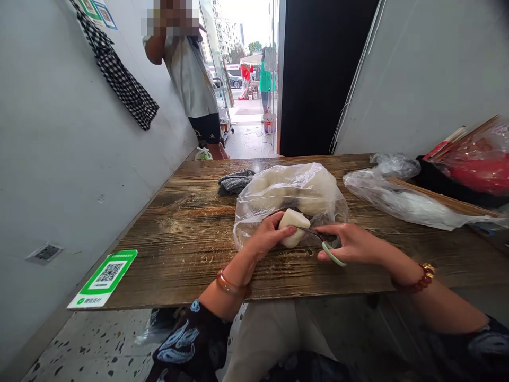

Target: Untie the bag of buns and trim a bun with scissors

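My left hand [265, 233] is closed round a white, flat-sided chunk [295, 218], whose exact kind I cannot make out. Scissors [333, 254] with pale green handle loops are in my right hand [353, 242], fingers through or around the loops. Their blades reach left against the chunk's near side, by my left thumb. Just behind both hands lies a clear plastic bag [292, 183] with several large, rounded whitish pieces inside. Part of the blades is hidden by my fingers and the chunk.
A grey cloth [235, 182] lies left of the bag on the wooden table [178, 239]. A QR-code card [105, 278] is at the front left corner. Plastic-wrapped sticks [413, 199] and a red package [481, 164] lie at right. A person [191, 79] stands beyond the table.
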The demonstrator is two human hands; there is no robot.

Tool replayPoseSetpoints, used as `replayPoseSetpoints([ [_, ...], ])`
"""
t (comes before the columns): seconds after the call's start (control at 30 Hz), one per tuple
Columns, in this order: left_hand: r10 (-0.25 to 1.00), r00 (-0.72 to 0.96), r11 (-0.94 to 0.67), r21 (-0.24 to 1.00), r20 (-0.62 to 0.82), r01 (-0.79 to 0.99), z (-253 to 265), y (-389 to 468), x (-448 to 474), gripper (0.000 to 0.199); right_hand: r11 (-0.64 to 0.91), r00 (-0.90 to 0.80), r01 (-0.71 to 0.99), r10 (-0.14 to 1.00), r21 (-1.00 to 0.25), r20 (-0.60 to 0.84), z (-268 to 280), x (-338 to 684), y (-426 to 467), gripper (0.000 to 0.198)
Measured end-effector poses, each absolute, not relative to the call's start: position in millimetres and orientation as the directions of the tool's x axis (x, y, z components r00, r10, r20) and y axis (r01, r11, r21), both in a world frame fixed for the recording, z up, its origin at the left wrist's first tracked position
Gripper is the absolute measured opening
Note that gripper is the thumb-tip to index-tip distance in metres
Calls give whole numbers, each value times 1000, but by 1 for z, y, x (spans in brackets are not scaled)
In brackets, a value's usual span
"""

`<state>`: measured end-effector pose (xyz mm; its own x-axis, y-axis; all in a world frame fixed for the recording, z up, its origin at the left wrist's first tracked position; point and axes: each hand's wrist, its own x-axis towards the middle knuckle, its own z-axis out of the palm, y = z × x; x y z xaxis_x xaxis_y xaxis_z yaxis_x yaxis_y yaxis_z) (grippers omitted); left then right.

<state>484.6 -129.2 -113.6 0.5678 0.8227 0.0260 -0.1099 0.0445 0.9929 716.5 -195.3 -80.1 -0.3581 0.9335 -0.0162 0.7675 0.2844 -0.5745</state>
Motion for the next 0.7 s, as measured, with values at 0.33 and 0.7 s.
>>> replayPoseSetpoints([
  [0.33, 819, 574, 82, 990, -1, -114, -112, -130, 485, 53, 319, -356, 737, 933, -596, 60, -103, 726, -191, 48],
  [0.7, 808, 590, 131, 976, -2, -175, -119, -127, 484, 55, 293, -321, 755, 945, -587, 59, -104, 729, -202, 47],
])
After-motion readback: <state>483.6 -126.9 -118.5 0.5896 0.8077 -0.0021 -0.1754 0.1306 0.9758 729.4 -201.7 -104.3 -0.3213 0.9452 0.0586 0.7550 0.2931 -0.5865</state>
